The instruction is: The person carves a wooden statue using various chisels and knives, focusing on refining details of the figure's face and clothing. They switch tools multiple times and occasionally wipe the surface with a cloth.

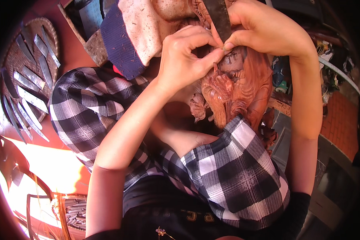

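Observation:
A reddish-brown wood carving (pixel 248 90) with fine curling, wavy relief rises between my bent knees, below both hands. My left hand (pixel 190 52) is closed in a pinch at the top of the carving, thumb and index finger meeting; what they hold is too small to name. My right hand (pixel 260 30) closes around a flat dark metal blade (pixel 218 18), its thumb on the near side close to the lower end. The fingertips of both hands nearly touch there. The blade's upper part runs out of the picture.
At the left, a round woven tray (pixel 12 52) bears several loose knife-like blades (pixel 32 98). Below it stands a basket of small metal pieces (pixel 76 212). A cream and navy cloth (pixel 126 36) with wood chips lies beside my left hand, near a wooden box (pixel 96 48).

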Available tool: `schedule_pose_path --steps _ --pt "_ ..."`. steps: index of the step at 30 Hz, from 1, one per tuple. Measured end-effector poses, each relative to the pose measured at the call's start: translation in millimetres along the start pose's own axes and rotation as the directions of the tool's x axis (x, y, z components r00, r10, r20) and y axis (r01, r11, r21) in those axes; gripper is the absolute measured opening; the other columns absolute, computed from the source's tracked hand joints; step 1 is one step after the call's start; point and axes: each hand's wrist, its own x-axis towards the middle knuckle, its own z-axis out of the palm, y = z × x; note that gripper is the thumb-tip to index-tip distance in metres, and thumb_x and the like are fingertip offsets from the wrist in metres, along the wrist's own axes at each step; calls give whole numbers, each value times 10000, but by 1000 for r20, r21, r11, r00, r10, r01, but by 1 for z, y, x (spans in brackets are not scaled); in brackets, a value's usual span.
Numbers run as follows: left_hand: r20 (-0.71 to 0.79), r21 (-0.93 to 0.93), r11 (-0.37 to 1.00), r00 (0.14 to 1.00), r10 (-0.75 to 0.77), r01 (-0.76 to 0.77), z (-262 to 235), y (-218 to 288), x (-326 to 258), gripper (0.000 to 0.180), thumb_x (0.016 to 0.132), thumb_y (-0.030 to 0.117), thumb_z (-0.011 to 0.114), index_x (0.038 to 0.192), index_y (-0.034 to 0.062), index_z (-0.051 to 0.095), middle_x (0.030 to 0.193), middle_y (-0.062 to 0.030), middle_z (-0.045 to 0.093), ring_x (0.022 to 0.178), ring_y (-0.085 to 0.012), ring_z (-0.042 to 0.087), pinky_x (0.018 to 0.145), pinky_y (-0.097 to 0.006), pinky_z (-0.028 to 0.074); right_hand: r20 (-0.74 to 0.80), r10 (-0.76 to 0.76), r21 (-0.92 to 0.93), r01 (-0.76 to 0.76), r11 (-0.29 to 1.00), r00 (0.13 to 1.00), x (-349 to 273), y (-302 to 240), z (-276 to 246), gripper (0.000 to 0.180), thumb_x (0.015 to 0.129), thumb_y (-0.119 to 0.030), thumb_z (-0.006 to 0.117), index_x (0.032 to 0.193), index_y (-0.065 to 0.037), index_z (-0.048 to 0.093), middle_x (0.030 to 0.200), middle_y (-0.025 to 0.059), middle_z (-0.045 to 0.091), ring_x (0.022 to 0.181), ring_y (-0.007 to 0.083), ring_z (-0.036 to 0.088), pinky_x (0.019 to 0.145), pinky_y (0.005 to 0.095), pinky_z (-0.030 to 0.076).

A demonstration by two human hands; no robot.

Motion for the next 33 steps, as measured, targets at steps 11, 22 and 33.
schedule_pose_path --steps 11,22,33 --pt "68 -471 746 863 -501 471 -38 25 17 148 945 40 710 1069 -39 717 1009 -78 756 940 -106 696 874 -236 545 -678 -85 473 522 709 730 -77 51 28 156 935 -72 670 1036 46 655 968 171 695 928 308 726 890 412 572" --pt "-25 -522 671 776 -630 527 -68 19 22 222 1000 151 654 1122 -32 681 968 -141 748 832 -172 712 783 -287 569 -703 286 706 590 391 651 -113 57 117 257 970 -164 680 1023 84 641 993 243 669 808 305 736 734 365 622" --pt "-50 -549 659 767 -640 514 -66 15 18 222 1004 160 650 1132 -18 682 916 -132 746 754 -151 702 731 -262 567 -620 359 784 577 230 698 -101 51 148 234 960 -180 689 986 50 651 900 183 690 745 226 697 657 296 556"
